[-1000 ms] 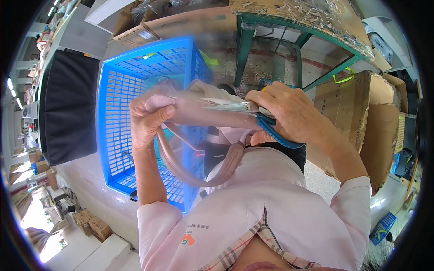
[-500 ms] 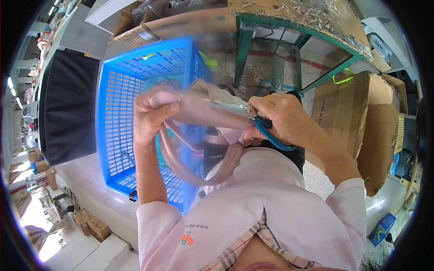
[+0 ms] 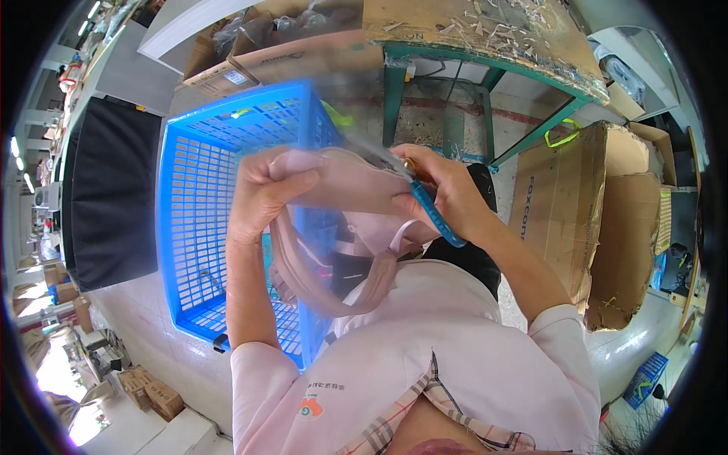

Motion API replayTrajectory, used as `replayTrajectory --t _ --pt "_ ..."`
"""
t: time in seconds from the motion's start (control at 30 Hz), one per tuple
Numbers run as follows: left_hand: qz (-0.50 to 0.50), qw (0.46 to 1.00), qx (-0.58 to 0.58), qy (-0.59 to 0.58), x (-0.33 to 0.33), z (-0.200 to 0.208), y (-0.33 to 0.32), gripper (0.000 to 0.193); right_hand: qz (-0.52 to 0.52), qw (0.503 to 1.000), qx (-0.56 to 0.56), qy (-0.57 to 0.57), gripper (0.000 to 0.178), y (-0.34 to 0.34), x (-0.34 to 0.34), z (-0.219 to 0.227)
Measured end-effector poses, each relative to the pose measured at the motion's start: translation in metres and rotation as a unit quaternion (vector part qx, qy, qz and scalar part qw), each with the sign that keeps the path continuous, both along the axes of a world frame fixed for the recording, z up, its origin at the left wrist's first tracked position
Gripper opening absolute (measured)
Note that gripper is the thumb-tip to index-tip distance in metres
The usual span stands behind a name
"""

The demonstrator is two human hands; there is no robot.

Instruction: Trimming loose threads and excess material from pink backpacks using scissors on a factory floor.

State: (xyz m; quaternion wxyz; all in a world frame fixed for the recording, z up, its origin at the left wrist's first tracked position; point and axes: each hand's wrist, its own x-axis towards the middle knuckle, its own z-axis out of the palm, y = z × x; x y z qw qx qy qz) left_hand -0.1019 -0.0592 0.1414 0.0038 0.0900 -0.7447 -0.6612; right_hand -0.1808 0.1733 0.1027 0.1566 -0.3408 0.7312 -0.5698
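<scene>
My left hand [image 3: 262,193] grips one end of a pale pink bra [image 3: 353,182], its thumb pressed flat on the cloth. The stretched band runs across to my right side, while straps and a cup dangle below it in front of my shirt. In my right hand [image 3: 459,193] is a pair of scissors with blue handles [image 3: 434,216]. Their blades point up and leftward, smeared by motion, just above the bra's upper edge. Fingers of that same hand also touch the bra's right end. Whether the blades touch the cloth, I cannot tell.
A large blue plastic basket [image 3: 171,227] stands close at my left, partly behind the bra. Ahead is a green-framed table [image 3: 485,26] strewn with scraps. Cardboard boxes stand at the right [image 3: 557,212] and at the back [image 3: 303,57]. A black padded panel [image 3: 114,197] is at far left.
The scissors have swung from lying along the bra's upper edge to a steeper angle, blades lifted off it. My right hand has turned and shifted slightly left; my left hand keeps its grip.
</scene>
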Motion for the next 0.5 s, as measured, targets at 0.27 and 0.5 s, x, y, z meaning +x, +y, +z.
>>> replayTrajectory --t 0.27,0.5 --pt "-0.064 0.995 -0.065 0.031 -0.006 -0.022 -0.044 0.083 -0.046 0.98 -0.041 -0.189 0.048 0.023 -0.004 -0.005" --pt "0.076 0.996 0.009 0.051 -0.003 -0.083 -0.047 0.024 -0.039 0.979 -0.024 -0.199 0.048 0.029 -0.004 -0.009"
